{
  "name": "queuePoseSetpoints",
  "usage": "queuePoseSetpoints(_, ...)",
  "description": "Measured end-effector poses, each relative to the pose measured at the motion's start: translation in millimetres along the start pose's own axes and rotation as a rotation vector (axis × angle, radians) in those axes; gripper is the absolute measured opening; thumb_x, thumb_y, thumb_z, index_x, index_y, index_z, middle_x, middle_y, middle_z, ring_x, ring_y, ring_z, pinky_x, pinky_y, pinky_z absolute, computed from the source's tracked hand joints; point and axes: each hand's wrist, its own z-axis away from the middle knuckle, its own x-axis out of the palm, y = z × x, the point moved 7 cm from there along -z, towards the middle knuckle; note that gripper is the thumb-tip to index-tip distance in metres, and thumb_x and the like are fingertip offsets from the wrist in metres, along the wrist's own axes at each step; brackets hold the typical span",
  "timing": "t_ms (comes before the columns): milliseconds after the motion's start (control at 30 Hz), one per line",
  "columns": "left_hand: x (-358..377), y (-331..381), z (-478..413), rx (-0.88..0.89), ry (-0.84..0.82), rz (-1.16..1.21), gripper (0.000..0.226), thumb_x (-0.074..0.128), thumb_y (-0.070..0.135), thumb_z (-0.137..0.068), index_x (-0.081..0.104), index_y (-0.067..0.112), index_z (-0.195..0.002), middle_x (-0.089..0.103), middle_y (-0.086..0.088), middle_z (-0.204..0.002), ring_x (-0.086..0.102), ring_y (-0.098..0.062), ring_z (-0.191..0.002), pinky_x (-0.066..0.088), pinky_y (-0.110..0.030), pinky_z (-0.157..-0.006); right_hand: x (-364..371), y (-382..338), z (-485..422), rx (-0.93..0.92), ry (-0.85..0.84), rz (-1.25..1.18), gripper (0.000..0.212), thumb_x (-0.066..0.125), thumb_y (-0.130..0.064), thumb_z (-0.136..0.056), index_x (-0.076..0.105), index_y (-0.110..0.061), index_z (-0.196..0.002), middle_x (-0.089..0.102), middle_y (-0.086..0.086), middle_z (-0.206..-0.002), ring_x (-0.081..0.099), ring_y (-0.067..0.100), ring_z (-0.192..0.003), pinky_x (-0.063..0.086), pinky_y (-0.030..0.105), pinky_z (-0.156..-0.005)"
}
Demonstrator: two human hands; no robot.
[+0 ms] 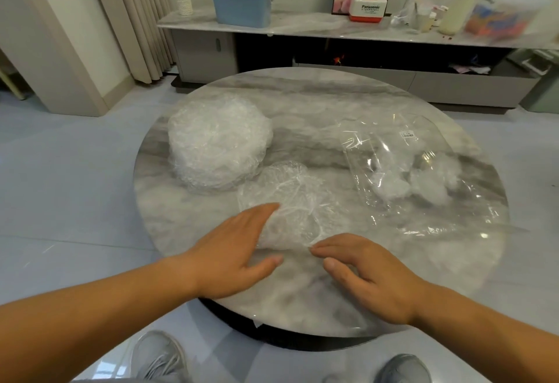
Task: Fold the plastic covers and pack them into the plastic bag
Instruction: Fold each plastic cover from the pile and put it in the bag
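stack of covers (pixel 219 143) at 10 o'clock on table (pixel 302 295): light, crinkly, likely springs back. left hand (pixel 236 249) flat, fingers straight, pressing 1 cover (pixel 290 204) at 6 o'clock; film thin, soft, probably slides on marble, so take it by the gathered rim. right hand (pixel 366 270) curled at its near edge, can't tell if pinching. plastic bag (pixel 423 171) at 3 o'clock, limp, a few covers inside

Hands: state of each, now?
Left hand: open, flat fingers pressing the cover.
Right hand: open, fingertips touching the cover's near edge, thumb apart, no grip.
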Motion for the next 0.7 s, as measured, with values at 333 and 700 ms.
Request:
queuePoseSetpoints(333,-3.1,-51.5,-35.2,-0.299,-0.104,-0.013,0.097,0.008,0.082,-0.081,0.016,0.025,-0.16,0.032,0.002,-0.161,0.028,-0.019,-0.149,0.023,-0.038,-0.122,10.1,6.6,-1.2,-0.088,-0.044,0.136,0.068,0.017,-0.054,-0.108,0.06,-0.012,-0.075,0.064,0.001,-0.077,0.06,0.018,-0.08,0.047,0.033,-0.082)
queuePoseSetpoints(700,-10.7,-19.0,-57.0,-0.17,-0.077,-0.2,0.09,0.006,0.074,-0.087,0.022,0.022,-0.158,0.035,0.001,-0.15,0.03,-0.019,-0.139,0.024,-0.034,-0.116,5.6,19.4,12.8,-0.001,-0.008,0.138,0.079,0.009,-0.064,-0.103,0.065,-0.015,-0.078,0.068,-0.001,-0.081,0.061,0.014,-0.084,0.046,0.031,-0.084)
